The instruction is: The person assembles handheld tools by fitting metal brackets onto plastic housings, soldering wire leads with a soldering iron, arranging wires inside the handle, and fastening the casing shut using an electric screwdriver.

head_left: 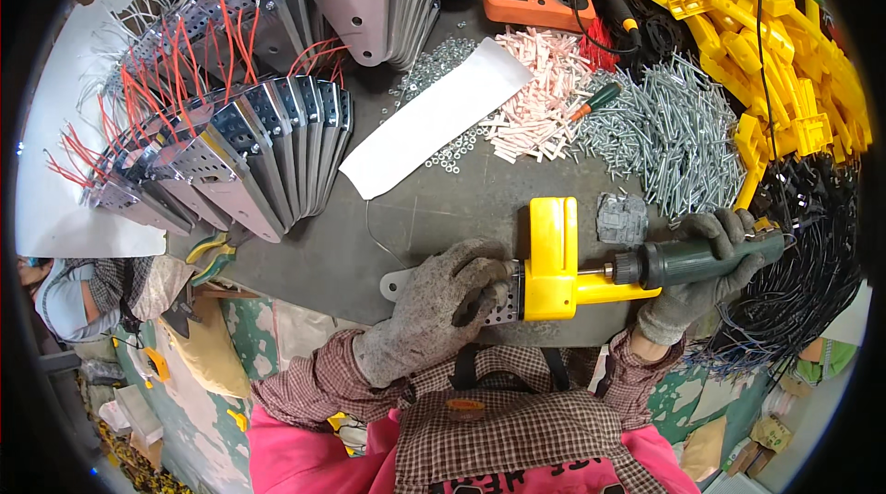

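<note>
My left hand (434, 314), in a grey knit glove, is closed round a perforated metal plate (397, 284) whose rounded end sticks out past the wrist side. A yellow plastic housing (552, 259) with a handle-like bar sits against the plate's right end. In my right hand (688, 305), also gloved, lies a dark green electric screwdriver (683, 261), held level with the fingers wrapped round its body. Its bit points left and meets the right side of the yellow housing; the very tip is hidden. Beyond the screwdriver's nose lies a small grey square lump (622, 217).
Heaps of screws (674, 134), pale pink sleeves (531, 115) and nuts (452, 152) cover the middle. Wired metal plates (240, 162) stand at left. Yellow parts (775, 42) and black cables (803, 272) crowd the right. An orange multimeter (535, 0) lies at the back.
</note>
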{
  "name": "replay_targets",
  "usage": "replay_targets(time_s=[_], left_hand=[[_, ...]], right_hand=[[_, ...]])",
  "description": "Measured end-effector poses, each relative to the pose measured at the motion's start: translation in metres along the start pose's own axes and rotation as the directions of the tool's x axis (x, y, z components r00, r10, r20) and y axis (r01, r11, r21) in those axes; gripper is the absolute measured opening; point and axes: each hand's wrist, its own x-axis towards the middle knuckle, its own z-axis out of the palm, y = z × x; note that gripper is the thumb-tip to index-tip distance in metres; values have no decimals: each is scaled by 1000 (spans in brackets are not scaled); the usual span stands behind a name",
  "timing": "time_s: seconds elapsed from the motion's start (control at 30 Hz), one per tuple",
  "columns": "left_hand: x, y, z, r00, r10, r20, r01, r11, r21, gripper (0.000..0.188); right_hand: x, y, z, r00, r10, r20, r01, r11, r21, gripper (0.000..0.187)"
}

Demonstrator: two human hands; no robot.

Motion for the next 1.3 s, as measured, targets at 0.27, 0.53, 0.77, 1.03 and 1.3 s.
replay_targets(time_s=[0.27,0.53,0.77,1.03,1.3], left_hand=[[3,1,-1,1000,-1,13,2,998,-69,32],[9,5,-8,997,-64,52,70,989,-133,32],[6,0,0,998,48,-40,-50,998,-44,35],[8,3,2,993,73,-98,-77,996,-36,39],[74,-4,-36,932,-41,361,-327,335,884,22]], right_hand=[[-1,1,2,999,12,-52,-11,1000,25,38],[3,0,-1,999,0,-50,1,1000,25,39],[4,11,12,997,18,-78,-18,1000,0,33],[2,-3,7,996,-65,-54,61,995,-80,36],[-22,-23,4,979,-203,25,204,979,-18,46]])
